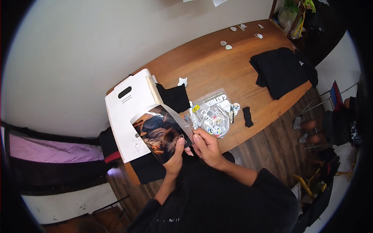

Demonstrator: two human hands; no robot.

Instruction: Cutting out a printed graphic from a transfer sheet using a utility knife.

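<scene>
A glossy printed sheet (pixel 161 132) with a dark, colourful picture is in front of me, its upper end curling and a pale border along it. My left hand (pixel 175 157) grips its lower part, thumb on the printed face. At its right edge, my right hand (pixel 208 148) is closed with thumb and finger pinching the sheet's edge. Behind the sheet stands a white box-shaped machine (pixel 126 112) with a dark oval slot, partly covered by it. Black cloth (pixel 175 97) shows beside the machine, and more black cloth (pixel 147 169) lies at its near end.
Right of my hands lie clear plastic packs with stickers (pixel 215 118) and a small rolled black cloth (pixel 247 116). A folded black garment (pixel 278 72) rests on the wooden table (pixel 210 66). White cut-out pieces (pixel 228 47) are scattered farther back. Another person (pixel 330 124) is at the right.
</scene>
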